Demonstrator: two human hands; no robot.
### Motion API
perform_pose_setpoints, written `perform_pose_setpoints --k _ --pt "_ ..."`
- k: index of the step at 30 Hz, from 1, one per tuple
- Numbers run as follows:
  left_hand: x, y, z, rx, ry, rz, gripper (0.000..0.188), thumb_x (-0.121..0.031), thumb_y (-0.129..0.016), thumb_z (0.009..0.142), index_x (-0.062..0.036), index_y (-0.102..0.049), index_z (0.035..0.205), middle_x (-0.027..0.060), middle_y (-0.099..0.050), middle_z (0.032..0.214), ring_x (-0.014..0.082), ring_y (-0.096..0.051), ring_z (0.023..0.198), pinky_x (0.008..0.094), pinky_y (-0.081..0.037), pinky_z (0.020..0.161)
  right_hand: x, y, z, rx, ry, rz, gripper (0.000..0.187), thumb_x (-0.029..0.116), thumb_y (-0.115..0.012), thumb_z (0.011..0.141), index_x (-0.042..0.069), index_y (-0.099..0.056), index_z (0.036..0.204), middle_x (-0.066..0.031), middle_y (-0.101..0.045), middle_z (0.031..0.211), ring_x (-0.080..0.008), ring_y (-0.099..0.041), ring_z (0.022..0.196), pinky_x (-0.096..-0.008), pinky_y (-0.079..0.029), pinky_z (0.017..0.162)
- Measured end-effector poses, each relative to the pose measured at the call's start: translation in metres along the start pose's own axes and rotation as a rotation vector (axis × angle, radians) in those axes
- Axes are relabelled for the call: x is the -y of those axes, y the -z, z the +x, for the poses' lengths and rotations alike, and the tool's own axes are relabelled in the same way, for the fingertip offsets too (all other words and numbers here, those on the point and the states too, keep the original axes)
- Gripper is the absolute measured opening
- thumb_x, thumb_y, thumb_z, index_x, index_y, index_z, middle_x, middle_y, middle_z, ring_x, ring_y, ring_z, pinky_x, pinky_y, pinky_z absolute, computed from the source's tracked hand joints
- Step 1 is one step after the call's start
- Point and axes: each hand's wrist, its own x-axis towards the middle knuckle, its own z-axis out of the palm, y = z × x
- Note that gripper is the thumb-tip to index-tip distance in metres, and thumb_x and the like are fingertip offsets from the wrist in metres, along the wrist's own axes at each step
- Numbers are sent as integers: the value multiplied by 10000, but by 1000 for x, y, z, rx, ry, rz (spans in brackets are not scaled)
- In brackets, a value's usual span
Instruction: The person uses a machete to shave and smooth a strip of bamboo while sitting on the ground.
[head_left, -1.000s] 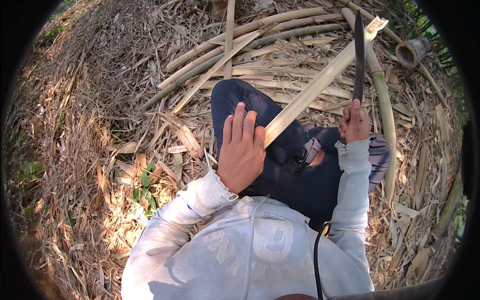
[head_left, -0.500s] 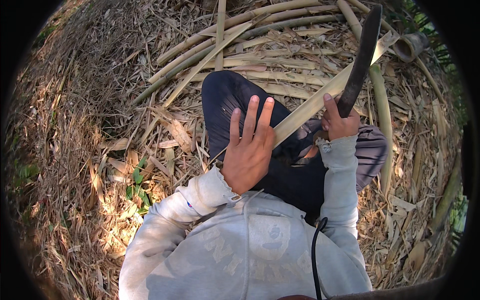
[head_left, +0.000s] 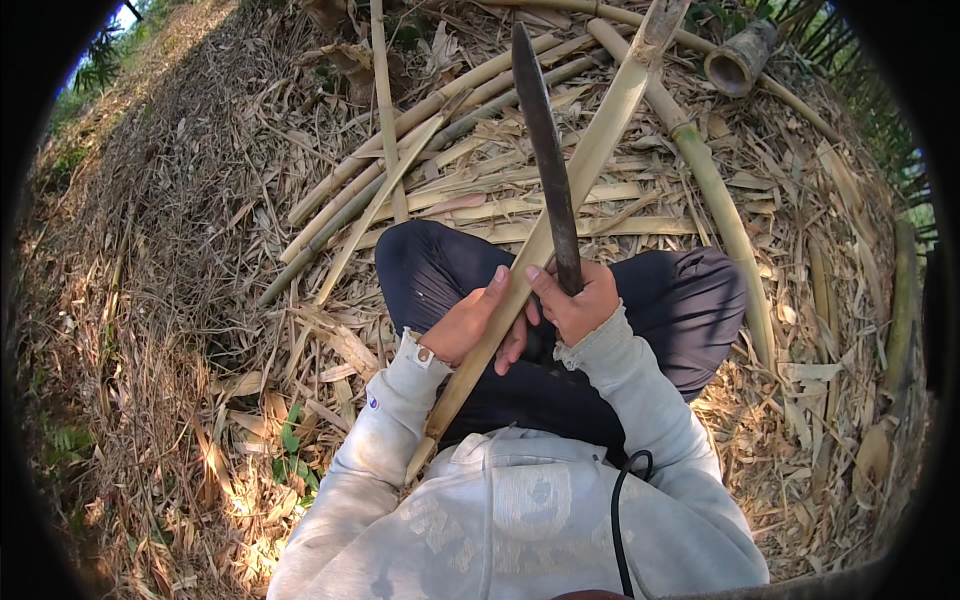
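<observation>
A long split bamboo strip (head_left: 612, 118) runs slantwise across my lap, from my waist up past my knees to the far side. My left hand (head_left: 478, 328) is closed around its lower part, the thumb along the edge and several fingers curled underneath. In my right hand (head_left: 584, 302) is a machete (head_left: 545, 140), its dark blade pointing up and away. The handle is hidden in that fist. My right thumb touches the strip's edge beside the left hand, and the blade lies close along or over the strip; contact between them cannot be told.
Cut bamboo poles (head_left: 420, 112) and flat strips (head_left: 510, 207) lie beyond my knees. A green pole (head_left: 722, 205) stretches along my right side, and a hollow bamboo section (head_left: 735, 65) sits at the far right. Dry leaves and shavings (head_left: 230, 230) cover the ground.
My left hand has turned from spread fingers over the strip to a grip around it. My right hand has moved left with the machete, close to the left hand. The strip now stands steeper.
</observation>
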Motion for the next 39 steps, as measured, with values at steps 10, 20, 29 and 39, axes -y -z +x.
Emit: perform_pose_setpoints --k 10,20,29,39 --pt "2 -6 -9 89 127 -124 768 -686 -162 961 -16 -536 947 112 -549 636 185 -522 429 279 -434 399 7 17 -7 36 352 -404 227 214 -691 894 -13 -677 894 -166 -611 612 -271 -646 546 -324 -499 534" --pt "4 6 2 41 -49 -118 905 -789 -114 887 -23 -503 1173 96 -608 950 195 -630 784 282 -526 575 8 10 -17 173 127 -110 271 252 -613 963 -9 -681 930 -63 -668 654 -111 -640 596 -288 -511 564" --pt "-5 -1 6 103 15 -243 773 -734 -219 931 -100 -469 1297 57 -571 735 160 -555 532 267 -472 429 5 6 -25 179 220 -94 291 285 -637 947 13 -667 1046 -56 -690 681 -112 -668 597 -280 -513 539" --pt "-3 -10 11 -58 -55 -62 554 -537 -289 1035 -54 -546 1126 16 -531 757 61 -407 576 199 -313 453 25 34 -36 41 465 -640 515 541 -692 827 59 -647 1002 -105 -662 659 -290 -675 593 -354 -533 537"
